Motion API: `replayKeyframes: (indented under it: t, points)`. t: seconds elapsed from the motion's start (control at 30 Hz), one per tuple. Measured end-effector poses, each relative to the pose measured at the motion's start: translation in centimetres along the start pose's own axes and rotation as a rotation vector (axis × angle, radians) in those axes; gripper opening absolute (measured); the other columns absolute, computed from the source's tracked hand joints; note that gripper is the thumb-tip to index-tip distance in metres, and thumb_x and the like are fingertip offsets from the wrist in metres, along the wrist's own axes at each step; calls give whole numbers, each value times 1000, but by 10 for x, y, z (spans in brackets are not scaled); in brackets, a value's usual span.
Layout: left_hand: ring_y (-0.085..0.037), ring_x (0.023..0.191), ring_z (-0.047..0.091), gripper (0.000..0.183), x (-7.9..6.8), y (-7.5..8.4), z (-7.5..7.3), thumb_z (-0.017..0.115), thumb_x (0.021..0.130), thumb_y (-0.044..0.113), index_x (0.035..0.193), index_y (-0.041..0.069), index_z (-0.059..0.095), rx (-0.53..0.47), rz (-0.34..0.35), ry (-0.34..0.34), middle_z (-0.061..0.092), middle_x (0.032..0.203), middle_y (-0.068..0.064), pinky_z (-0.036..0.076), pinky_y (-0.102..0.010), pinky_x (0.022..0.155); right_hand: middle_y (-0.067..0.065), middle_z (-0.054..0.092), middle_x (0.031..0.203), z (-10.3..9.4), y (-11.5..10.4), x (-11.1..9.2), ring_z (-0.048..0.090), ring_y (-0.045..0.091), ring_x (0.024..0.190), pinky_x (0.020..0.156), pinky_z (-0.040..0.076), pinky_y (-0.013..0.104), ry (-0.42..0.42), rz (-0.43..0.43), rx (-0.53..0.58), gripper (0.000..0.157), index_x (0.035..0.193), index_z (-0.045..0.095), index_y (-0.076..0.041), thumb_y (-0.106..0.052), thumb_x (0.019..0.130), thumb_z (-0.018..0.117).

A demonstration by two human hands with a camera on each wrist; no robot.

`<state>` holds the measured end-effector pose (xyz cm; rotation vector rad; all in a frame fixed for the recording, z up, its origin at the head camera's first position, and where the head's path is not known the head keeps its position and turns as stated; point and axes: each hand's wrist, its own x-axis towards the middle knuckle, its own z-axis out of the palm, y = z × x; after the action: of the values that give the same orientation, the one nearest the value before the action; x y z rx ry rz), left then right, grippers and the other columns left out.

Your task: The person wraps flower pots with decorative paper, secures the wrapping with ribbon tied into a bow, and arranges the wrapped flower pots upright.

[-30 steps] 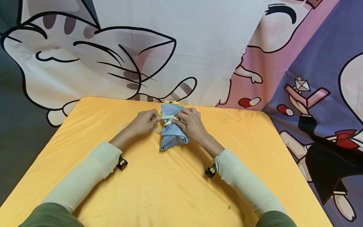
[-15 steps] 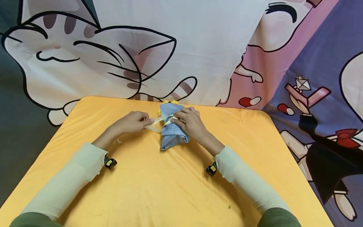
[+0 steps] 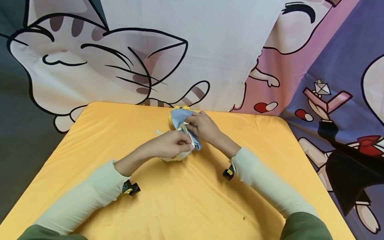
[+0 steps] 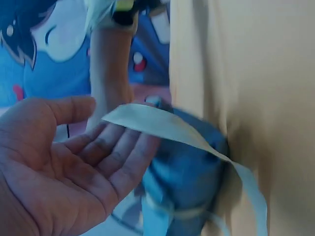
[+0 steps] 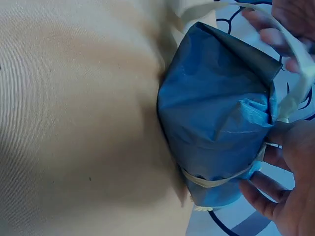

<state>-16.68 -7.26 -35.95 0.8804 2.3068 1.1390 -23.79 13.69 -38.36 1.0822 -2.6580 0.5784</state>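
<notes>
A small bouquet point(image 3: 180, 116) in blue wrapping lies near the table's back edge, yellow flowers point(image 3: 186, 107) showing at its far end. A pale yellow ribbon point(image 5: 211, 183) circles its waist, and a loose length of ribbon point(image 4: 187, 132) runs over the fingers of my left hand point(image 4: 93, 162). Those fingers are loosely extended, with the thumb apart from them. In the head view my left hand point(image 3: 172, 144) covers part of the wrapping's near end. My right hand point(image 3: 205, 126) pinches the ribbon at the bouquet's right side, its other fingers against the wrapping; the exact pinch is partly hidden.
A yellow cloth point(image 3: 180, 200) covers the table. Behind it hangs a white curtain point(image 3: 222, 60) with a cartoon cat, and a pink and purple printed cloth point(image 3: 339, 60) stands at the right. Dark floor point(image 3: 24, 150) shows beyond the left edge.
My left hand first drew left with the ribbon, then came back right and nearer, across the bouquet's near end. My right hand stays at the bouquet's waist.
</notes>
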Motion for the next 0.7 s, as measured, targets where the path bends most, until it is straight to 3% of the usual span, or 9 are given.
replayKeyframes:
  t: [0.13, 0.27, 0.37, 0.43, 0.5, 0.53, 0.6, 0.63, 0.7]
  points:
    - [-6, 63, 51, 30, 9, 5, 27, 60, 116, 19, 90, 9, 71, 7, -12, -91, 56, 70, 8, 42, -21, 63, 10, 75, 94, -3, 1, 3, 62, 26, 85, 92, 47, 46, -14, -8, 11, 12, 109, 83, -6, -15, 109, 76]
    - [-9, 64, 51, 24, 25, -1, 59, 58, 115, 20, 93, 14, 64, 17, -19, -87, 55, 74, 7, 43, -25, 64, 10, 75, 93, -6, 2, 6, 64, 27, 86, 95, 51, 48, -39, 2, 29, 11, 106, 83, -6, -12, 110, 74]
    - [-12, 89, 70, 17, 39, -5, 76, 57, 116, 21, 123, 10, 69, -17, -28, -56, 74, 103, 1, 57, -27, 81, 10, 78, 93, -10, 2, 7, 68, 27, 86, 92, 56, 49, -54, 7, 54, 12, 103, 83, -7, -10, 110, 73]
    - [-22, 128, 73, 40, 46, -1, 83, 57, 116, 17, 155, 4, 58, -136, -33, -65, 72, 142, -12, 60, -34, 109, 9, 81, 93, -13, 2, 7, 70, 27, 87, 89, 59, 47, -63, 10, 68, 14, 102, 84, -7, -10, 110, 73]
    - [-29, 167, 44, 70, 55, -2, 89, 54, 116, 10, 178, 4, 23, -312, -1, -82, 40, 180, -18, 41, -41, 136, 8, 84, 96, -14, 1, 8, 74, 27, 88, 85, 61, 45, -71, 10, 77, 14, 103, 85, -7, -10, 110, 73]
    - [-31, 175, 26, 82, 58, 0, 91, 54, 116, 6, 181, 6, 4, -413, 11, -96, 19, 189, -17, 30, -46, 141, 8, 85, 97, -15, 1, 8, 75, 27, 89, 85, 62, 44, -74, 12, 80, 14, 103, 86, -7, -10, 110, 74]
    - [-30, 179, 5, 95, 64, -1, 95, 54, 115, 0, 180, 13, -13, -555, 36, -124, -5, 192, -10, 17, -48, 145, 8, 86, 99, -15, 1, 8, 77, 26, 90, 85, 63, 44, -77, 16, 83, 14, 104, 87, -7, -11, 109, 74]
    - [-29, 179, 1, 98, 65, -2, 96, 54, 115, 0, 179, 15, -18, -581, 29, -140, -11, 191, -8, 15, -49, 145, 7, 86, 100, -15, 0, 8, 78, 26, 92, 86, 64, 43, -78, 18, 86, 14, 105, 87, -7, -11, 109, 75]
    - [-27, 178, 1, 95, 62, -1, 95, 56, 115, 3, 181, 16, -11, -494, -7, -144, -13, 190, -9, 15, -48, 145, 7, 87, 102, -15, 0, 7, 79, 25, 94, 87, 65, 43, -78, 25, 92, 15, 106, 88, -7, -13, 109, 75]
